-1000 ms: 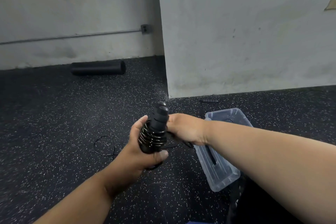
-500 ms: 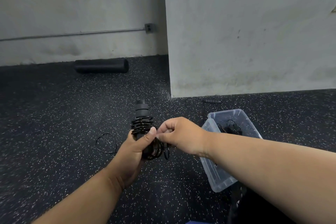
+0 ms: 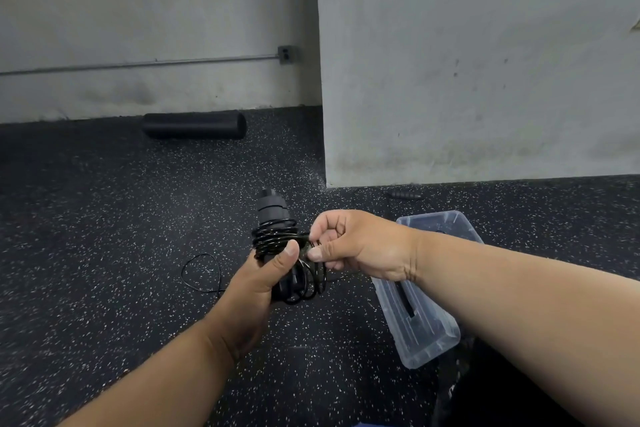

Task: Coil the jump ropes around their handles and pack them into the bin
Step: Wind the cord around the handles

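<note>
L hand (image 3: 265, 282) grips the black jump-rope handles (image 3: 273, 218) upright, thumb pressed on the coils; vs 1 s ago the bundle is lower and more upright, and the wraps now climb higher up the grip. R hand (image 3: 349, 243) has come round from behind the handle to the near-right side, fingers curled, pinching the thin cord (image 3: 277, 239) just beside the L thumb. Loose loops hang below the L fist, so the wrap looks untidy at the bottom, prob needs tightening. Tail of rope (image 3: 201, 272) on the floor left of the hands looks about the same as before, so some slack is left: coiling well along, not finished, nothing packed from this one yet. Cord = glossy, thin, springy plastic/wire type; handles matte black, ribbed, cylindrical. Clear plastic bin (image 3: 429, 340) sits on the floor just right of the hands, partly under the R forearm, dark rope stuff inside, can't tell how much. Floor is speckled black rubber. Further out: small dark handle-like object (image 3: 405, 195) by the wall base, black foam roller (image 3: 194, 125) against the far wall, conduit w/ outlet box (image 3: 286, 54) above.
</note>
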Demonstrator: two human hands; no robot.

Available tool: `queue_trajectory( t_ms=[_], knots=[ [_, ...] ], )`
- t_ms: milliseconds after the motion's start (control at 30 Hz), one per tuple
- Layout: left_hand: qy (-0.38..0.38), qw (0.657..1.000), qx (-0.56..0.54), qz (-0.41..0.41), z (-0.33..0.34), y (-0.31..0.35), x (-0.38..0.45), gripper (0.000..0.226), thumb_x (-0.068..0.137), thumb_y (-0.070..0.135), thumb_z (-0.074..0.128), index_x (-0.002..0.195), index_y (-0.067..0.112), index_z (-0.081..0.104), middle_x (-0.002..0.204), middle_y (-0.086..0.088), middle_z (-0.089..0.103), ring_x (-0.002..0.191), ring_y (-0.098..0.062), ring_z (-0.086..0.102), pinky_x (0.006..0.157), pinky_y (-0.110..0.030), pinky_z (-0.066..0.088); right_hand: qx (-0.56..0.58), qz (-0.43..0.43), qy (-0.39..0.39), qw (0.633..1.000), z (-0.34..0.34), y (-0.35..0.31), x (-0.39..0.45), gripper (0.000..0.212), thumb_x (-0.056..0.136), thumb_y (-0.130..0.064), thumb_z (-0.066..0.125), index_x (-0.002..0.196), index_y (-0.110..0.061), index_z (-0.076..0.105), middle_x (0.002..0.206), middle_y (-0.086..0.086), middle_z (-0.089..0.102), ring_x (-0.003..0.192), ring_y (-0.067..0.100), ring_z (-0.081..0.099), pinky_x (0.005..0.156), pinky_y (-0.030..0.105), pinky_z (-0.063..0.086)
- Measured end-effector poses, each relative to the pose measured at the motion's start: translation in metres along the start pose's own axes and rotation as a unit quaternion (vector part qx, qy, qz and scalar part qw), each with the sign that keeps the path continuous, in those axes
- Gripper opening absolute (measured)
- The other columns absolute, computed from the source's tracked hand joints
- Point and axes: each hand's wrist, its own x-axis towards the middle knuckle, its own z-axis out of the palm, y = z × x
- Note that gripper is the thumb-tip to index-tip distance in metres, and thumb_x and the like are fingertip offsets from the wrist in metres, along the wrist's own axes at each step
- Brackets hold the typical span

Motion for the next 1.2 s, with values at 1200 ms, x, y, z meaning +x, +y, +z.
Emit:
queue_trajectory(
  t_ms=[1200],
  knots=[
    [0.117, 0.992, -0.052, 0.024, 0.01, -0.005, 0.008, 0.076, 0.081, 0.058, 0.079, 0.14, 0.017, 0.053, 0.125, -0.015, 0.074, 0.117, -0.028, 0.072, 0.1, -0.044, 0.054, -0.456, -0.151, 0.165, 0.862, 0.053, 0.016, -0.022, 0.033, 0.085, -0.038, 0.077, 0.09, -0.03, 0.045, 0.074, -0.007, 0.062, 0.064, 0.01, 0.056, 0.058, 0.026, 0.045]
  ],
)
